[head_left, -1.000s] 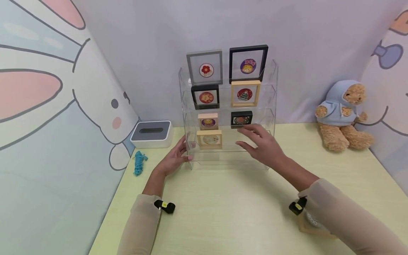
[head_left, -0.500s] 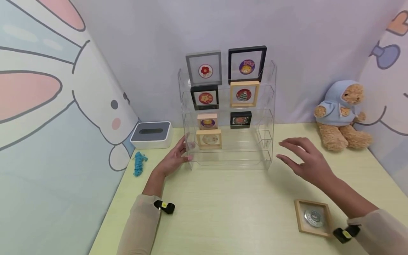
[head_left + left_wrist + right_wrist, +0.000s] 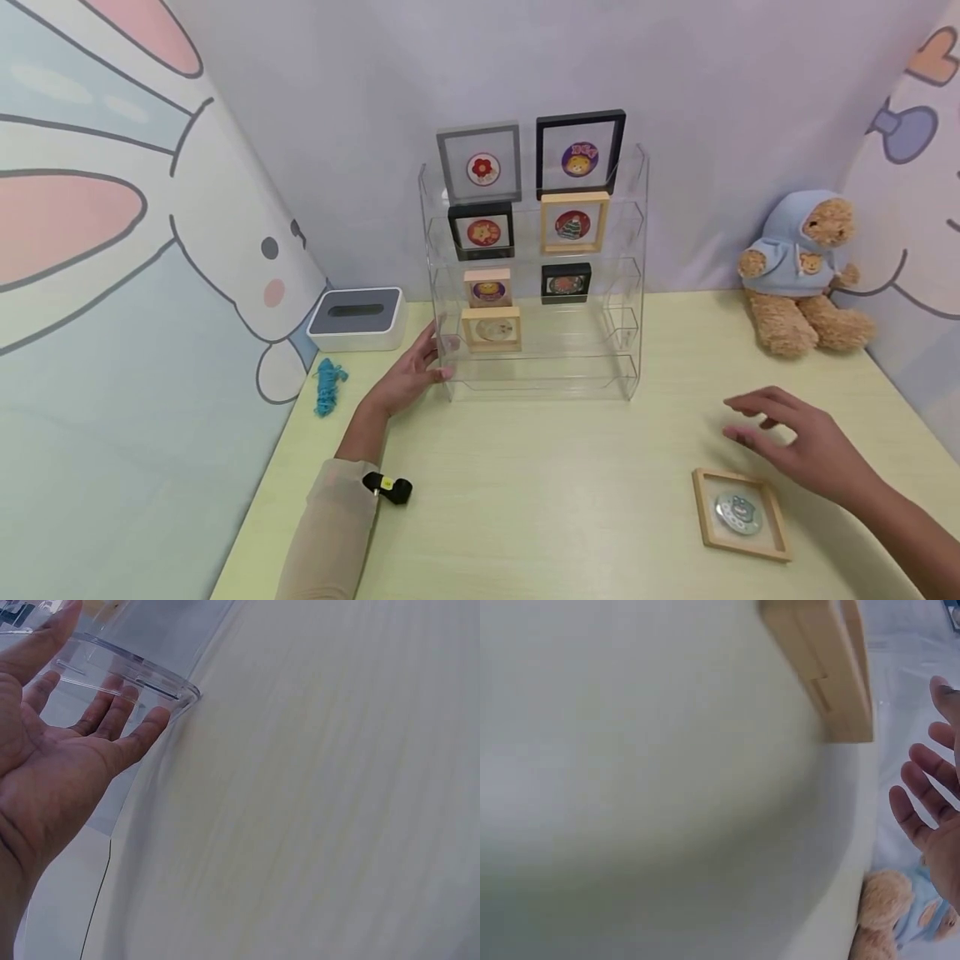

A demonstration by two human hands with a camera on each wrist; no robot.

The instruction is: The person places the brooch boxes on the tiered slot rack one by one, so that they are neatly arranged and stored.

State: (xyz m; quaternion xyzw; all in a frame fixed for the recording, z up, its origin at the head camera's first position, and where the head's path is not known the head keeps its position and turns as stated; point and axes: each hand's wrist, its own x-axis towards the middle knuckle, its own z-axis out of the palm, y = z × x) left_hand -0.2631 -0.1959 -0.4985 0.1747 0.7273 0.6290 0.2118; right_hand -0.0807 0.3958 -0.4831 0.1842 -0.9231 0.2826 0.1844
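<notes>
At the left side of a clear acrylic tiered rack, my left hand touches the side panel with fingers spread and loosely bent. In the left wrist view its fingertips lie right at the clear panel's edge. Several small picture frames stand on the rack, among them a grey frame, a black frame and a light wooden frame. My right hand hangs with nothing in it, thumb and fingers apart. Close beside it, a wooden frame with a round green badge lies flat on the table.
A teddy bear in a blue hoodie sits at the back right. A grey-topped tissue box and a blue cord bundle lie at the left. The pale yellow table meets cartoon-printed walls.
My right hand has moved from in front of the rack, right and toward me, to near the flat wooden frame, uncovering that frame. The left hand and the framed pictures on the rack stay put.
</notes>
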